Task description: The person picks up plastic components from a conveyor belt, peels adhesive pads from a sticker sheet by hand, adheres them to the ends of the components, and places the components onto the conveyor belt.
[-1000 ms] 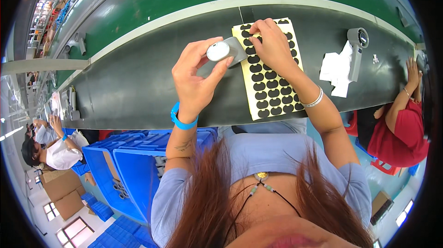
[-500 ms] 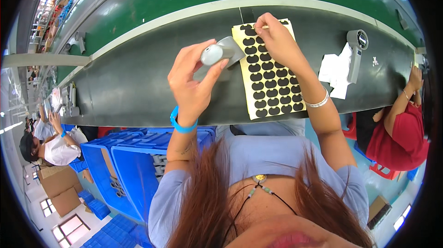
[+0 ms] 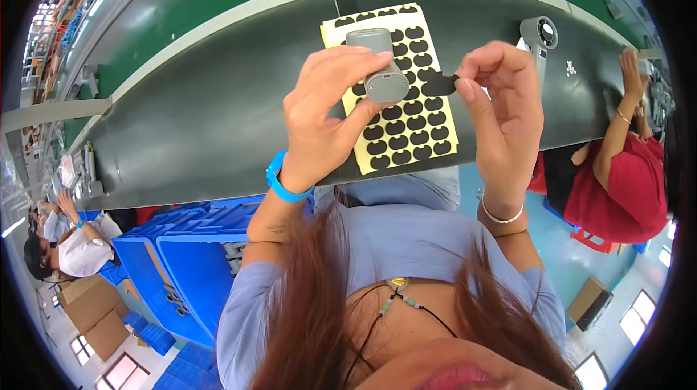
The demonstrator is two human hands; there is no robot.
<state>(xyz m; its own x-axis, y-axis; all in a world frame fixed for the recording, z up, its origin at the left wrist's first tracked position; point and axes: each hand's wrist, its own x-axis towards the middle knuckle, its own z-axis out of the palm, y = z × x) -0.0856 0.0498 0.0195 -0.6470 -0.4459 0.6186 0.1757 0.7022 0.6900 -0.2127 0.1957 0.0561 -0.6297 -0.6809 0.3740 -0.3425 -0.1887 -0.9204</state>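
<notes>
Right there, the small grey cylinder (image 3: 377, 63) is clamped in the left hand (image 3: 327, 121), its grip closed round the body with the flat end facing us. Just beside that end, the right hand (image 3: 501, 107) has finger and thumb pinched together on a black sticker (image 3: 440, 85), lifted off the surface. Beneath both hands lies the yellow sheet of black stickers (image 3: 406, 136), reaching the near edge of the dark surface (image 3: 203, 114). Toward the right edge stands a grey handheld fan (image 3: 539, 33), near a co-worker in red (image 3: 624, 172).
</notes>
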